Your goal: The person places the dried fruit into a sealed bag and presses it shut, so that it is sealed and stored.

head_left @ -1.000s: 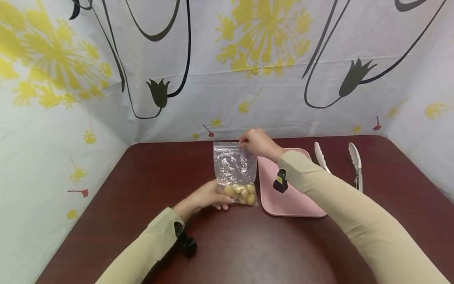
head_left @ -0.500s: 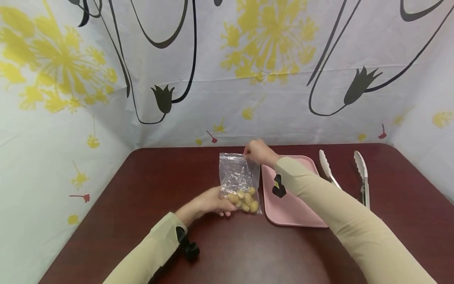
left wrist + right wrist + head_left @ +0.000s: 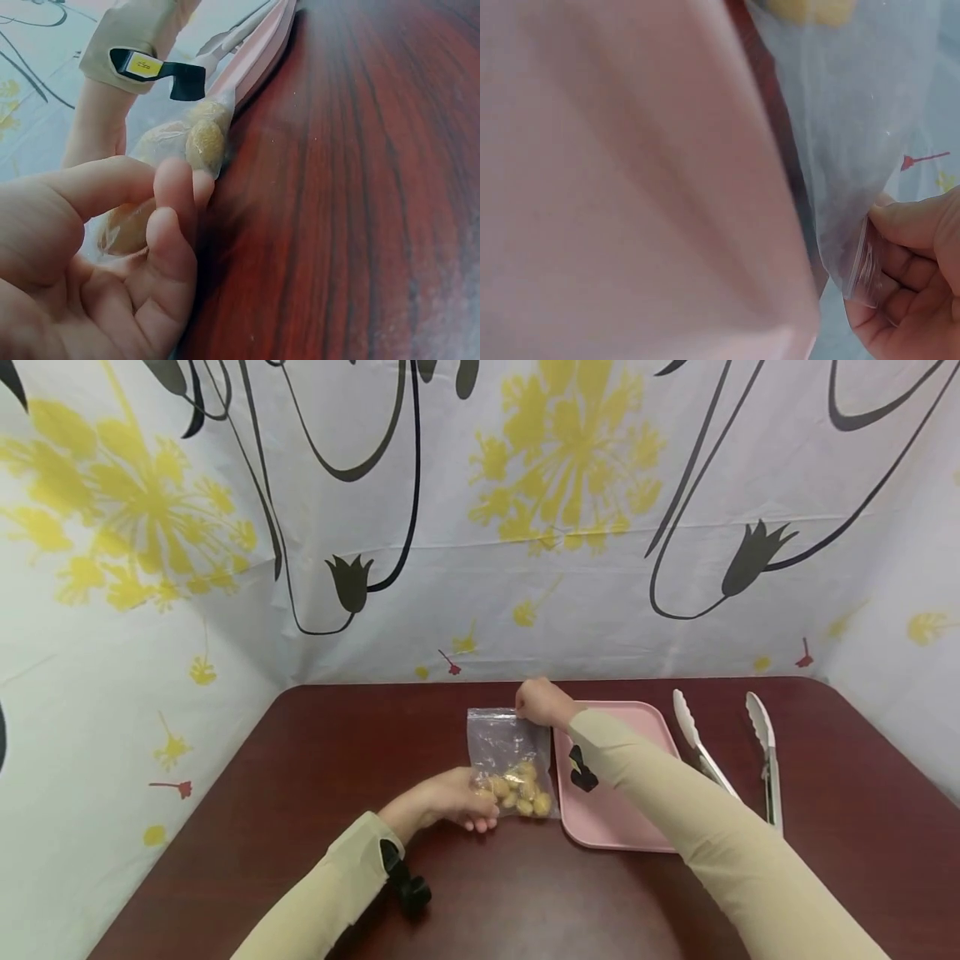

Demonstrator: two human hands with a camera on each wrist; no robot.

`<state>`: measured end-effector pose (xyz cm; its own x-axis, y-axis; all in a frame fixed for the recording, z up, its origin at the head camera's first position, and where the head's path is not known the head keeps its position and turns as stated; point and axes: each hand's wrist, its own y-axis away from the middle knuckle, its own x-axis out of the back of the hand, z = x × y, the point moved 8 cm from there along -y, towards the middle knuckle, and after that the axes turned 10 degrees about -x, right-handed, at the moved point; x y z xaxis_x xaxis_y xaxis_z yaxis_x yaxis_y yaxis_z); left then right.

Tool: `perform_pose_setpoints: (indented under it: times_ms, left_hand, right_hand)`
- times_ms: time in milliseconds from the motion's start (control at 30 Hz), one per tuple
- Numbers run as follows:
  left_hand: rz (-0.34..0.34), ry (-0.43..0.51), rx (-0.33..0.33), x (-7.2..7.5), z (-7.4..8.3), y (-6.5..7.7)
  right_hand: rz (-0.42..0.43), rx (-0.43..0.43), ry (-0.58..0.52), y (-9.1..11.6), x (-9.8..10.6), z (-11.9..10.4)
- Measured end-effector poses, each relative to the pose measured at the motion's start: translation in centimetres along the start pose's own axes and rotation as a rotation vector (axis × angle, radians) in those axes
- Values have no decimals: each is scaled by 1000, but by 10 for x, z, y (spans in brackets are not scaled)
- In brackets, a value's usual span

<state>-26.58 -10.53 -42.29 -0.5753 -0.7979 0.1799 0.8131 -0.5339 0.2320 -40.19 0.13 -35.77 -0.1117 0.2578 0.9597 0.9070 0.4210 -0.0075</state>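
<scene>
A clear zip-top bag (image 3: 501, 739) stands near the table's middle, several small yellow potato-like pieces (image 3: 525, 789) gathered at its bottom. My left hand (image 3: 450, 797) grips the bag's lower left corner; in the left wrist view its thumb and fingers close on the plastic beside the pieces. My right hand (image 3: 543, 702) pinches the top right corner. The right wrist view has its thumb and fingers (image 3: 911, 225) on the plastic near the zip strip (image 3: 860, 259). Whether the zip is sealed, I cannot tell.
Just right of the bag, partly under my right forearm, lies a pink tray (image 3: 622, 814). Metal tongs with white tips (image 3: 761, 722) lie spread farther right, their lower part hidden by the sleeve. A patterned cloth (image 3: 450, 577) hangs behind the dark wooden table (image 3: 360, 727).
The camera's view has tilted up. Relative to the tray, the bag's top and my right hand have come down a little, and the bag looks shorter. Both hands keep their hold.
</scene>
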Motion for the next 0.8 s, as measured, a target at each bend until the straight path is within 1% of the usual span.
perform_pose_setpoints:
  times_ms: [167, 233, 267, 333, 367, 400, 467, 533, 567, 600, 667, 800]
  left_hand:
    - [-8, 14, 29, 1, -1, 1]
    - [-15, 0, 45, 2, -1, 2]
    - [-22, -26, 55, 3, -1, 4]
    - [-39, -116, 82, 7, 2, 7]
    - [-42, -184, 92, 9, 5, 8]
    - [-34, -276, 95, 13, 10, 8]
    - [14, -481, 86, 21, 23, 9]
    - [90, -667, 66, 28, 37, 9]
    - [133, -739, 55, 30, 44, 9]
    - [169, -793, 39, 30, 50, 9]
    - [206, -845, 16, 27, 58, 9]
    - [203, -886, -4, 20, 64, 9]
  right_hand:
    - [6, 0, 31, -3, -3, 5]
    - [6, -9, 44, -4, -4, 7]
    - [11, -15, 52, -4, -4, 9]
    - [19, -40, 75, -5, -3, 12]
    - [22, -49, 89, -5, -3, 14]
    - [23, -60, 102, -5, -2, 15]
    - [33, -70, 128, -6, -1, 17]
    - [37, -78, 145, -5, 2, 17]
    - [37, -84, 147, -4, 3, 17]
    - [36, -92, 150, -3, 4, 18]
    - [35, -103, 150, 0, 7, 19]
    - [24, -117, 115, 7, 16, 23]
